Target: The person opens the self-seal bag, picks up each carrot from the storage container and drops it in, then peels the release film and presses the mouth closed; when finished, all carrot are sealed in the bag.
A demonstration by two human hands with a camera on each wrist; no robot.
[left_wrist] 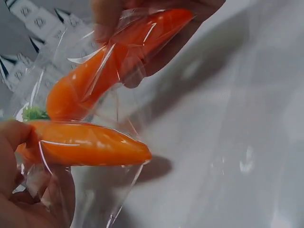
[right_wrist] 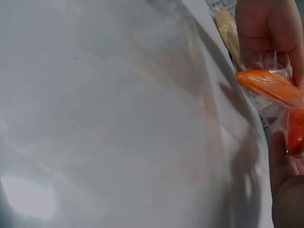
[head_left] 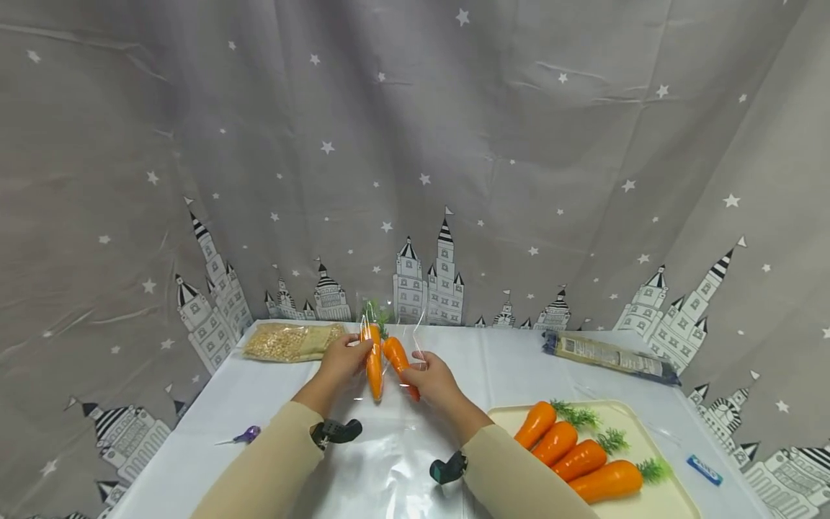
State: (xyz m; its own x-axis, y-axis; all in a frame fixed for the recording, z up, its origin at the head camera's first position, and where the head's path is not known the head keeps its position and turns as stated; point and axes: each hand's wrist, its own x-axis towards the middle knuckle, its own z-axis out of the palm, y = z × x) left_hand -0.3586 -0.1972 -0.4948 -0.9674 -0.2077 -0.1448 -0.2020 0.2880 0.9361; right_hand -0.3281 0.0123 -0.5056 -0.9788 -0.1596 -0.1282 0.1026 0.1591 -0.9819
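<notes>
Two orange carrots with green tops are inside a clear plastic bag (left_wrist: 124, 190), held up over the table. My left hand (head_left: 344, 359) pinches the left carrot (head_left: 374, 364) through the film, near its leafy end in the left wrist view. The other carrot (left_wrist: 78, 90) is gripped through the plastic by my right hand (head_left: 436, 380), whose thumb and fingers lie on either side of its narrow part. The carrots' thick ends lie close together, and their tips point apart. The right wrist view catches both hands only at its right edge, with the carrots (right_wrist: 270, 85) partly cut off.
A cream tray (head_left: 674, 476) at the right holds several more carrots (head_left: 606, 481). At the back lie a packet of grains (head_left: 279, 342) on the left and a long dark-ended packet (head_left: 609, 355) on the right. A small purple-handled tool (head_left: 248, 435) and a blue packet (head_left: 704, 469) lie near the sides.
</notes>
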